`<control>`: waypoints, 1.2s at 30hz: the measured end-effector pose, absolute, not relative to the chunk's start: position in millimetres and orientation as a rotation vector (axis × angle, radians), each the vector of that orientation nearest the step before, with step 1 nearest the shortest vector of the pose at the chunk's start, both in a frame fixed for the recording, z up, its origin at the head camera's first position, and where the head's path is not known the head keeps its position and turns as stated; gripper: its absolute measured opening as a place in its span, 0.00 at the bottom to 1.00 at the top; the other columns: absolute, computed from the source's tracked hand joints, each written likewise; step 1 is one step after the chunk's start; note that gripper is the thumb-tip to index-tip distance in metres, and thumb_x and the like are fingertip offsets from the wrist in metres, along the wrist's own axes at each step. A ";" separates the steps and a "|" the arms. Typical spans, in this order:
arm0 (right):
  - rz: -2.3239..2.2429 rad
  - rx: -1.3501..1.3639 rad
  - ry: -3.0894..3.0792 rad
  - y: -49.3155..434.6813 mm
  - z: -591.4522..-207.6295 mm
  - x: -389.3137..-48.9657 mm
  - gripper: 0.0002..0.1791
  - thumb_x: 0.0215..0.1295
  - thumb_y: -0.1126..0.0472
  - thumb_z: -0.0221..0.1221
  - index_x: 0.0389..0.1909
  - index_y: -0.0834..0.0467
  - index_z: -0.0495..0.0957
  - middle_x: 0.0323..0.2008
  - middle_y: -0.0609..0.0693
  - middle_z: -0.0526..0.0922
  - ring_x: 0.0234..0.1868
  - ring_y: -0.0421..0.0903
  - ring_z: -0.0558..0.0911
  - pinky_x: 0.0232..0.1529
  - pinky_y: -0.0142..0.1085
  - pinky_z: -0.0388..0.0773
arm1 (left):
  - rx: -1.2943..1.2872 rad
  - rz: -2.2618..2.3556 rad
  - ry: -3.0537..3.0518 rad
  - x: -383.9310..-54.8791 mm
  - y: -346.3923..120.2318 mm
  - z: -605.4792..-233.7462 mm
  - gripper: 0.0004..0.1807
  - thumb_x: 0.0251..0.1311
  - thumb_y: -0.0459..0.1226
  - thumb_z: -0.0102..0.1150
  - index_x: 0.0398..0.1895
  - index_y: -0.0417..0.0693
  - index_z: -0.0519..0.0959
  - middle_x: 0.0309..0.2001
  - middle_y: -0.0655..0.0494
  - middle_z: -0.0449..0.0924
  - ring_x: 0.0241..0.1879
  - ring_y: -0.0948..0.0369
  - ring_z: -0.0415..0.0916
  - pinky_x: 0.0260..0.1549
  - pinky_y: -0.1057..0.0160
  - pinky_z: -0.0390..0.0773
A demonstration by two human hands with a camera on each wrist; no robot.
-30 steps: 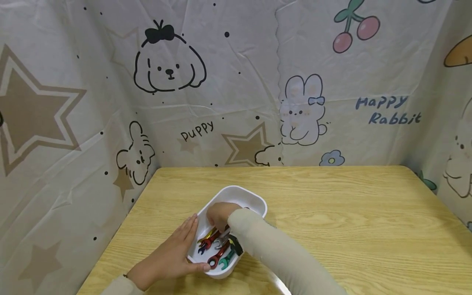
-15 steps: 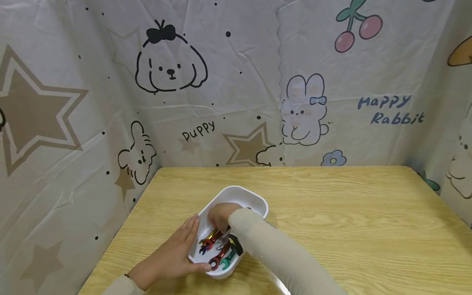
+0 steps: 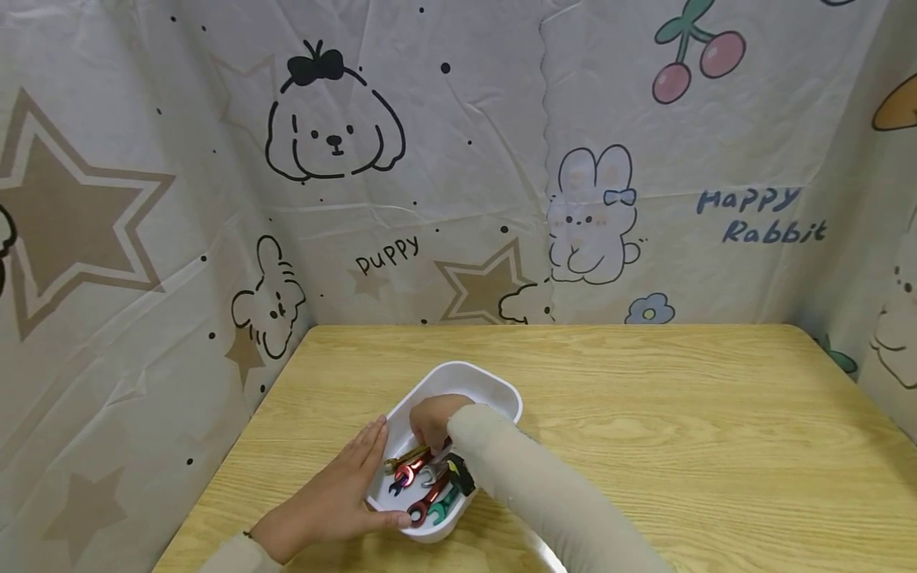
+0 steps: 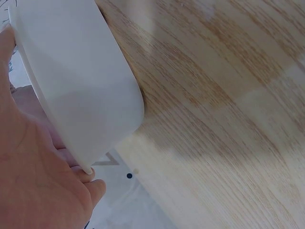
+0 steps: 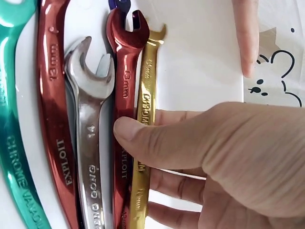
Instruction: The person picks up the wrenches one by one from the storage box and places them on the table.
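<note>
Gold-coloured slim metal wrench [image 5: 147, 86]: lies in a rounded oblong white plastic tray [image 3: 494, 388], lower centre of the head view. Right hand [image 3: 433, 418] down inside the tray, gripping this wrench; in the right wrist view its thumb crosses the gold shaft, tip over the glossy red metal wrench [image 5: 125, 90] just beside it, other fingers at the gold wrench's right edge. Left hand [image 3: 340, 493] at the tray's lower left, fingers straight along the rim, thumb spread to the near end.

Other wrenches, middle to left edge of the right wrist view: bright silver metal wrench [image 5: 89, 124] marked 14, second glossy red wrench [image 5: 53, 86] marked 13mm, metallic green wrench [image 5: 8, 105] cut by the frame. Dark blue-purple wrench [image 5: 123, 5] at top centre, mostly hidden.

Tray stands on a yellow wood-grained bench [image 3: 680, 430]. Beige long sleeve [image 3: 552, 477] on the right arm; thin dark cord [image 3: 248, 535] at the left wrist. Behind, pale cloth [image 3: 473, 103] printed with cartoon animals, brown stars, cherries at upper right.
</note>
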State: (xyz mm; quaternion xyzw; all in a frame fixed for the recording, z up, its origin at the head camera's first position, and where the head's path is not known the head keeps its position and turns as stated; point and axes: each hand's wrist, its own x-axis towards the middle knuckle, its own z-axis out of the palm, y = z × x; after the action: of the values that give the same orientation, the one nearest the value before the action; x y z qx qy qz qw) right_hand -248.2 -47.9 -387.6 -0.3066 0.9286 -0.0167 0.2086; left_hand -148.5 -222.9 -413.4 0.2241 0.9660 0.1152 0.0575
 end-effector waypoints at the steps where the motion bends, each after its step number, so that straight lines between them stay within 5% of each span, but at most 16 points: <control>1: -0.052 -0.849 2.583 -47.6 -387.7 -248.2 0.09 0.50 0.70 0.67 0.22 0.53 0.79 0.22 0.42 0.76 0.26 0.38 0.71 0.26 0.29 0.67 | 0.681 0.347 2.929 -148.6 -222.8 -413.4 0.66 0.46 0.73 0.54 0.75 0.36 0.45 0.76 0.43 0.37 0.74 0.46 0.39 0.70 0.46 0.50; 36: -0.131 -1.063 2.542 -34.4 -379.5 -267.7 0.04 0.57 0.64 0.67 0.26 0.52 0.84 0.27 0.40 0.79 0.31 0.38 0.74 0.34 0.27 0.71 | 0.692 0.353 2.940 -148.6 -222.7 -415.1 0.66 0.47 0.72 0.55 0.74 0.34 0.44 0.76 0.42 0.37 0.75 0.46 0.39 0.69 0.46 0.50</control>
State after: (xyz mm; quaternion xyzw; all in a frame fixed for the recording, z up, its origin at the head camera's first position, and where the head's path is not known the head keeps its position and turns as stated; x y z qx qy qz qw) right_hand -267.7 -34.4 -379.5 -0.3783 0.9047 -0.0467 0.1904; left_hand -148.6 -222.7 -415.1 0.2273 0.9656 0.1160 0.0503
